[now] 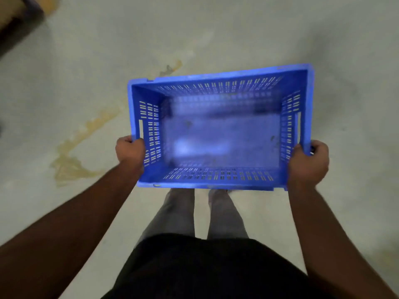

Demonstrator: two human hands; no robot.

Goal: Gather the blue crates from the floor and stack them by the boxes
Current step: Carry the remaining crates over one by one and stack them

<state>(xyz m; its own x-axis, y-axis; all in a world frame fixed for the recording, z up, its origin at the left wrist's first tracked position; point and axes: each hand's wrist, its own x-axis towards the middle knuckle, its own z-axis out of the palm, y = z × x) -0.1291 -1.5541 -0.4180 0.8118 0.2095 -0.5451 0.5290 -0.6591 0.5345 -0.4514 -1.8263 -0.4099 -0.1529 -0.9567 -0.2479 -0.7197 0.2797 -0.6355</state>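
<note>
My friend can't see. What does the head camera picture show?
A person carries an empty blue crate in front of them, left hand and right hand gripping its short ends. Below is a pale floor with yellowish stains.

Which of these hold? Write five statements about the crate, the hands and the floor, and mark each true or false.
1. Both hands hold the blue crate. True: the left hand and the right hand each have a grip on a short end.
2. The crate is full of boxes. False: it is empty.
3. The crate rests on the floor. False: it is carried, above the person's legs.
4. The floor has yellowish stains. True.
5. The crate's walls are solid. False: they are slotted.
</note>
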